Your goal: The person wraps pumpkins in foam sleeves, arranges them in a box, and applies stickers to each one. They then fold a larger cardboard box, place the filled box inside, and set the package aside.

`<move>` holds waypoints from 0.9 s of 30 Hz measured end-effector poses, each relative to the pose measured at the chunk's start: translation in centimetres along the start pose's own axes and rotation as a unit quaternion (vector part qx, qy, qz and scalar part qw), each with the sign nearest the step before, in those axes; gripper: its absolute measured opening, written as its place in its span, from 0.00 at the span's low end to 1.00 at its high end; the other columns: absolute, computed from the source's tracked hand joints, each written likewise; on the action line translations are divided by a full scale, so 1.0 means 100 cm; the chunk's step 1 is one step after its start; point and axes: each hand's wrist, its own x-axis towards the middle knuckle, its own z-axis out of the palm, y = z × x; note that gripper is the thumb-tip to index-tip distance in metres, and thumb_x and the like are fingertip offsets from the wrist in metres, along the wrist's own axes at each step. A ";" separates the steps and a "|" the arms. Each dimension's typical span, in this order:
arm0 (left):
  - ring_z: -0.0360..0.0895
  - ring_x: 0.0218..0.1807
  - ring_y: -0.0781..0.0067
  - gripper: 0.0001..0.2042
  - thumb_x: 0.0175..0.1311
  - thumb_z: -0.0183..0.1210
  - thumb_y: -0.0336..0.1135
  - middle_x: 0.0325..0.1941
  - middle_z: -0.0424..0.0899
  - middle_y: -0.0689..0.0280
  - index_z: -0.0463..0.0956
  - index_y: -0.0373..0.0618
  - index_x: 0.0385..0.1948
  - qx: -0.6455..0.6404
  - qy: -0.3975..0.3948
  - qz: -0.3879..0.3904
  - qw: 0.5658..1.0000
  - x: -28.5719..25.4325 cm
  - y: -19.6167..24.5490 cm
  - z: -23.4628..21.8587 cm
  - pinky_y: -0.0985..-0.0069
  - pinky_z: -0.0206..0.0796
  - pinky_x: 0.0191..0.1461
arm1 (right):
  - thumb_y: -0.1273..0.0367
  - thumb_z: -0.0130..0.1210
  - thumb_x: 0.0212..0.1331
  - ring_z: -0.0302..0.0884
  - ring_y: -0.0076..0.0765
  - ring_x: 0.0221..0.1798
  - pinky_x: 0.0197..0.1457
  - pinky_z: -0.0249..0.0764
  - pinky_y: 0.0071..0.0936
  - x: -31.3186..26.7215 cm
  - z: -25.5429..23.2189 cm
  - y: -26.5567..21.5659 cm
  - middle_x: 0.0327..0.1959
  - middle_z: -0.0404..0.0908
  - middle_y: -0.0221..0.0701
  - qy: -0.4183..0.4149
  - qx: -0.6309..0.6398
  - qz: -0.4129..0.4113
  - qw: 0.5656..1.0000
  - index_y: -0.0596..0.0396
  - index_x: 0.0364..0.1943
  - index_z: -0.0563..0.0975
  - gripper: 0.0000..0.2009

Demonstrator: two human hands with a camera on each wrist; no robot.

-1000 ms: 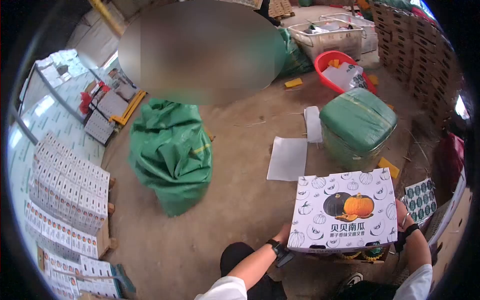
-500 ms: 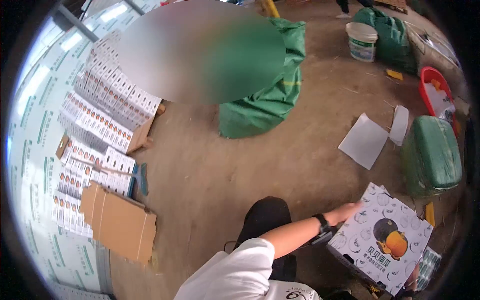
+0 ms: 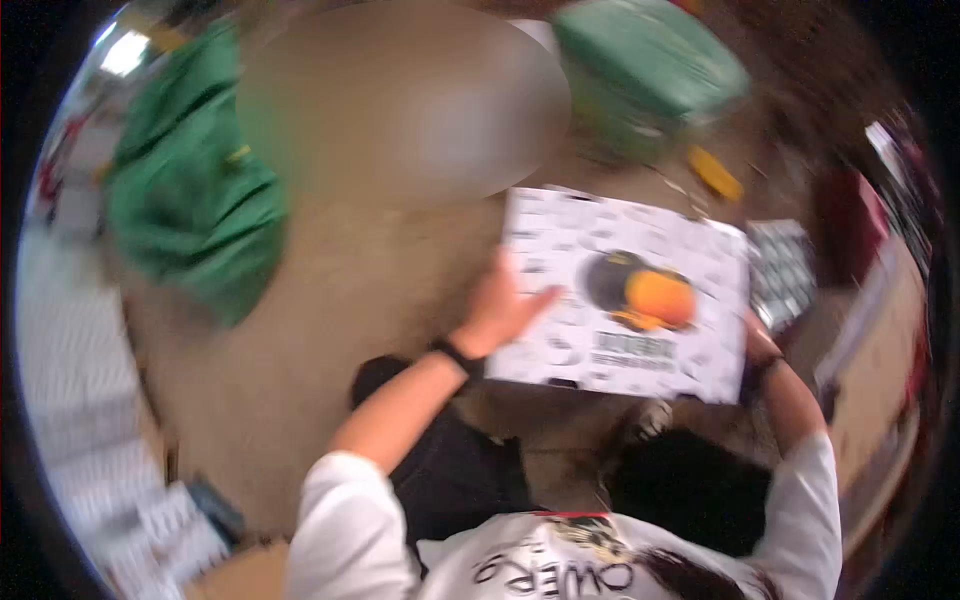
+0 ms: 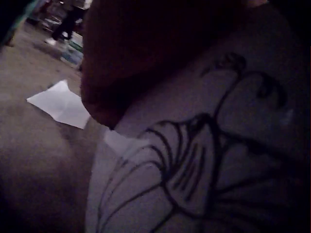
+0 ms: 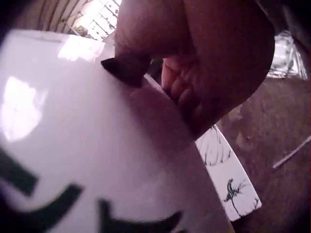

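Note:
A white cardboard carton [image 3: 560,340], printed with a dark and an orange pumpkin, is held in front of the body between both hands. My left hand [image 3: 500,308] grips its left edge, the thumb lying over the lid. At the right edge my right hand [image 3: 759,340] holds it, mostly hidden behind the side in the head view. From the right wrist, the thumb presses the lid [image 5: 87,121] near a dark slot while the fingers curl at the side. The left wrist view is dark, with a line-drawn pumpkin on the carton [image 4: 194,170] close up.
A wrapped green bundle [image 3: 655,65] stands beyond the carton, a large green sack [image 3: 200,200] to the left. Near the right side lie a yellow piece [image 3: 715,173] and a patterned sheet [image 3: 782,268]. White paper [image 4: 63,107] lies on the floor. Stacked white boxes [image 3: 85,370] line the left.
The head view has swung left, then back right and down. The carton stays in both hands and now sits nearer the middle of the view; the left thumb now shows over its lid.

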 end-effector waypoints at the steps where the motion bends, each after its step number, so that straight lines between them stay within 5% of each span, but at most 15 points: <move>1: 0.79 0.37 0.48 0.32 0.51 0.64 0.54 0.36 0.80 0.49 0.60 0.36 0.46 -0.025 -0.001 0.009 1.000 -0.005 0.001 0.006 0.60 0.71 0.38 | 0.71 0.48 0.62 0.79 0.35 0.43 0.46 0.77 0.33 0.001 0.002 0.005 0.44 0.79 0.35 0.003 0.025 0.009 1.000 0.65 0.47 0.73 0.13; 4: 0.76 0.48 0.48 0.38 0.53 0.64 0.42 0.48 0.76 0.46 0.52 0.31 0.59 -0.008 -0.002 0.029 1.000 -0.011 -0.007 0.020 0.62 0.69 0.48 | 0.70 0.49 0.62 0.80 0.32 0.41 0.45 0.78 0.31 -0.020 0.020 -0.010 0.44 0.79 0.35 0.020 -0.029 -0.020 0.999 0.64 0.46 0.74 0.12; 9: 0.72 0.54 0.51 0.37 0.56 0.61 0.41 0.53 0.72 0.45 0.49 0.29 0.60 -0.019 -0.003 0.011 1.000 -0.012 -0.019 0.028 0.64 0.64 0.56 | 0.62 0.47 0.65 0.80 0.32 0.41 0.46 0.78 0.30 -0.040 0.027 0.001 0.45 0.79 0.35 0.083 -0.076 0.020 0.993 0.60 0.48 0.75 0.16; 11: 0.72 0.54 0.52 0.37 0.57 0.61 0.41 0.53 0.72 0.45 0.49 0.29 0.60 -0.047 -0.020 -0.014 0.999 -0.015 -0.019 0.027 0.64 0.63 0.56 | 0.52 0.41 0.66 0.79 0.32 0.46 0.50 0.76 0.33 -0.049 0.014 0.021 0.49 0.78 0.34 0.045 -0.019 0.165 0.985 0.56 0.52 0.74 0.24; 12: 0.71 0.56 0.53 0.37 0.57 0.60 0.40 0.55 0.71 0.46 0.48 0.29 0.61 -0.047 -0.029 -0.012 0.998 -0.014 -0.018 0.027 0.65 0.62 0.57 | 0.44 0.35 0.64 0.77 0.33 0.51 0.54 0.73 0.36 -0.074 0.051 0.005 0.53 0.76 0.33 -0.009 0.046 0.157 0.986 0.53 0.57 0.70 0.30; 13: 0.70 0.57 0.55 0.37 0.58 0.60 0.39 0.57 0.69 0.46 0.47 0.29 0.61 -0.042 -0.036 -0.007 0.998 -0.013 -0.018 0.024 0.66 0.61 0.59 | 0.44 0.35 0.64 0.77 0.33 0.51 0.54 0.73 0.36 -0.079 0.059 0.009 0.53 0.76 0.33 -0.007 0.055 0.153 0.987 0.53 0.57 0.70 0.30; 15: 0.68 0.59 0.57 0.38 0.57 0.60 0.38 0.59 0.67 0.48 0.45 0.29 0.61 -0.025 -0.083 -0.004 0.996 -0.006 -0.019 0.021 0.67 0.60 0.60 | 0.44 0.37 0.64 0.74 0.33 0.55 0.58 0.70 0.36 -0.099 0.069 0.037 0.56 0.74 0.34 0.002 0.194 0.002 0.981 0.53 0.60 0.65 0.31; 16: 0.65 0.60 0.59 0.39 0.57 0.61 0.38 0.61 0.65 0.49 0.43 0.29 0.62 -0.014 -0.111 -0.007 0.994 -0.006 -0.022 0.019 0.68 0.59 0.61 | 0.45 0.37 0.64 0.74 0.34 0.55 0.60 0.69 0.36 -0.107 0.069 0.038 0.55 0.75 0.35 -0.042 0.243 0.007 0.969 0.55 0.61 0.63 0.32; 19: 0.59 0.64 0.65 0.39 0.60 0.57 0.30 0.66 0.58 0.56 0.35 0.36 0.65 -0.239 -0.282 -0.183 0.911 0.007 0.008 -0.006 0.70 0.53 0.66 | 0.49 0.46 0.61 0.78 0.35 0.49 0.56 0.73 0.33 -0.110 0.066 0.052 0.50 0.77 0.38 -0.004 0.157 -0.072 0.985 0.61 0.56 0.67 0.29; 20: 0.57 0.65 0.66 0.38 0.60 0.55 0.26 0.67 0.56 0.57 0.37 0.40 0.66 -0.310 -0.259 -0.228 0.886 0.006 0.020 -0.006 0.69 0.49 0.68 | 0.53 0.51 0.60 0.79 0.34 0.47 0.52 0.75 0.31 -0.108 0.063 0.052 0.48 0.78 0.37 -0.014 0.164 -0.070 0.984 0.61 0.54 0.69 0.27; 25: 0.52 0.68 0.63 0.37 0.59 0.56 0.27 0.68 0.53 0.56 0.40 0.38 0.67 -0.347 -0.197 -0.166 0.902 -0.006 0.013 0.012 0.69 0.42 0.70 | 0.58 0.53 0.57 0.78 0.35 0.48 0.53 0.74 0.33 -0.108 0.044 0.067 0.47 0.78 0.35 -0.053 0.153 -0.044 0.986 0.60 0.53 0.69 0.24; 27: 0.47 0.71 0.60 0.40 0.57 0.58 0.30 0.70 0.49 0.53 0.38 0.35 0.67 -0.073 -0.134 -0.039 0.988 -0.002 0.007 0.012 0.68 0.38 0.72 | 0.55 0.53 0.57 0.74 0.36 0.53 0.54 0.71 0.43 -0.109 0.038 0.083 0.52 0.74 0.33 -0.090 0.156 -0.008 0.984 0.52 0.56 0.67 0.26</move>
